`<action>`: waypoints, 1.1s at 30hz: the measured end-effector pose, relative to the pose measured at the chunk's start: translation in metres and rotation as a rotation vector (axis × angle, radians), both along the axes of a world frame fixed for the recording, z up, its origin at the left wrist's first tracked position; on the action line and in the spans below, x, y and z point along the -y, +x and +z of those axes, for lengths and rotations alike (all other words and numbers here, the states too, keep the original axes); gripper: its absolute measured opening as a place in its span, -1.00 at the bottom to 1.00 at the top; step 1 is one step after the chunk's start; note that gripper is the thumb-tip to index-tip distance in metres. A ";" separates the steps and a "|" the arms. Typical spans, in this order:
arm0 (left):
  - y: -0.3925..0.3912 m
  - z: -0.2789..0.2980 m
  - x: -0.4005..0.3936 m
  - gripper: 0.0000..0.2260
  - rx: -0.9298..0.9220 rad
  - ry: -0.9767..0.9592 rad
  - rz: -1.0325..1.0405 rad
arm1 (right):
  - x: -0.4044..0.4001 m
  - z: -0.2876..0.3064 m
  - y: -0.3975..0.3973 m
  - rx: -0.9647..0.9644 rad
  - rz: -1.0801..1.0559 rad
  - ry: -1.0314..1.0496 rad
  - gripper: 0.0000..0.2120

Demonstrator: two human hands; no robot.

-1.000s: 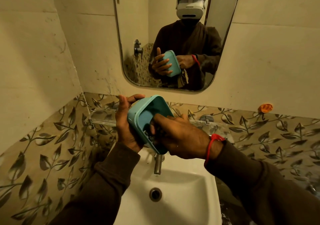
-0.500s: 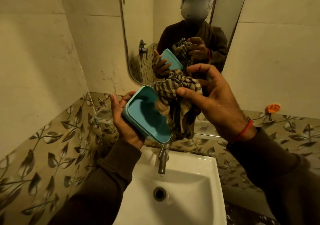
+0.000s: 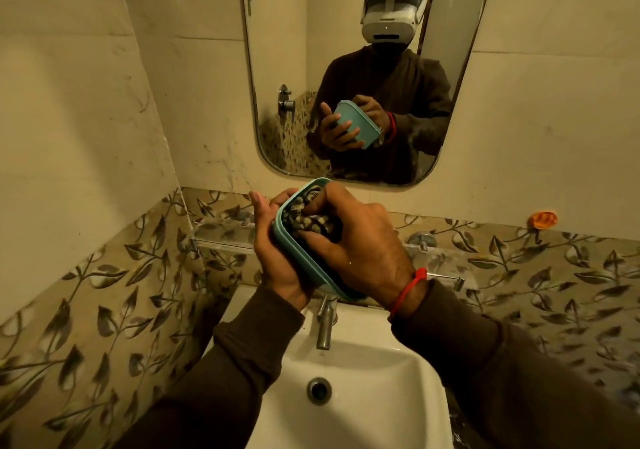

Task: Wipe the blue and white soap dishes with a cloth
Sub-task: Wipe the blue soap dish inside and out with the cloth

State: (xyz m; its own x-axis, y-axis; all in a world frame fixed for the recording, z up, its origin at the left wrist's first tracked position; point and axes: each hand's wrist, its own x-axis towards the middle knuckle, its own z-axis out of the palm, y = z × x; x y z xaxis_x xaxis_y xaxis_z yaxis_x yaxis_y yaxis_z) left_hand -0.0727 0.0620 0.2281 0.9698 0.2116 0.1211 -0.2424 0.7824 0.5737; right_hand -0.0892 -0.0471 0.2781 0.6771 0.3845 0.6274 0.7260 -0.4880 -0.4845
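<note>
Now blue soap dish (image 3: 292, 241) cupped in left hand (image 3: 277, 258), right hand (image 3: 360, 241) inside, fingers bunched on checked cloth (image 3: 304, 218).

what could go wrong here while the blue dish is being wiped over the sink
The blue soap dish is tilted and held only by the left hand above the sink. The right hand pushes the cloth into it, so a hard push could knock it loose, probably onto the tap or basin.

The bunched cloth may also miss the dish's corners.
</note>
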 end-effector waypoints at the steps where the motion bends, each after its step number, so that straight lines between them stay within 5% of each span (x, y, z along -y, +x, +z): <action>1: 0.000 -0.002 -0.001 -0.25 0.010 -0.008 -0.038 | 0.000 -0.002 -0.001 -0.011 0.044 0.001 -0.71; 10: 0.000 -0.018 -0.007 -0.39 0.006 0.031 -0.197 | 0.018 0.005 -0.003 -0.128 0.258 -0.132 -0.76; 17: 0.000 -0.004 0.001 -0.44 -0.010 0.059 -0.171 | 0.001 0.006 -0.008 0.407 -0.109 -0.321 -0.67; 21: 0.002 0.002 0.001 -0.50 -0.041 0.145 -0.021 | 0.005 0.009 -0.004 0.521 -0.243 -0.347 -0.68; 28: 0.000 0.004 0.000 -0.67 0.055 0.294 0.209 | 0.008 0.005 -0.006 0.402 -0.302 -0.486 -0.53; 33: 0.006 0.014 -0.014 -0.68 0.107 0.351 0.295 | 0.016 -0.003 -0.006 0.070 -0.231 -0.629 -0.53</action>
State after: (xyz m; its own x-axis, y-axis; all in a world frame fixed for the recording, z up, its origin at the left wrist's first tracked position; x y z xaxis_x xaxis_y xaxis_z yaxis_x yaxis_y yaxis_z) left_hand -0.0669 0.0763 0.2419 0.8526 0.4046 0.3308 -0.4975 0.4344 0.7509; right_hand -0.0953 -0.0630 0.2749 0.7522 0.5407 0.3767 0.5880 -0.8087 -0.0132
